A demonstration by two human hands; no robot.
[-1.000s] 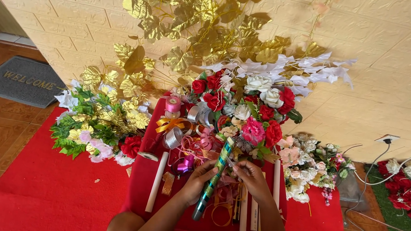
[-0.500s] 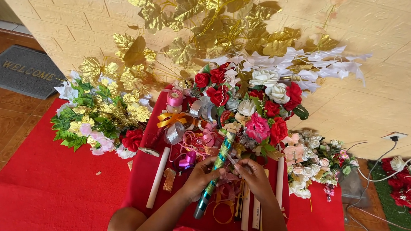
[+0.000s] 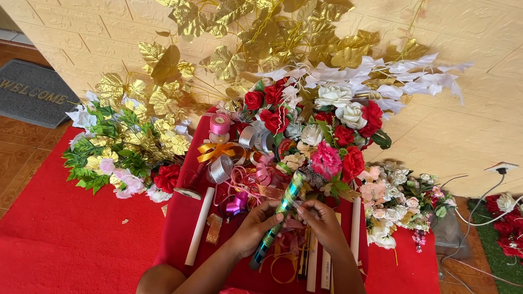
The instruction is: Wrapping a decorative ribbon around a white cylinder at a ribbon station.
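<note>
Your left hand (image 3: 257, 222) grips the shiny green wrapped stick (image 3: 277, 217), near centre over the red bench (image 3: 183, 219). Your right hand's (image 3: 324, 221) fingers (image 3: 304, 207) seem to pinch its ribbon; keep it taut. Farther off lie ribbon rolls (image 3: 220, 128) and roses (image 3: 331, 138).

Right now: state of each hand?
Left hand: closed around the long shiny green-and-gold foil-wrapped stick, holding it.
Right hand: fingers pinched at the same stick's upper part, touching it.
</note>
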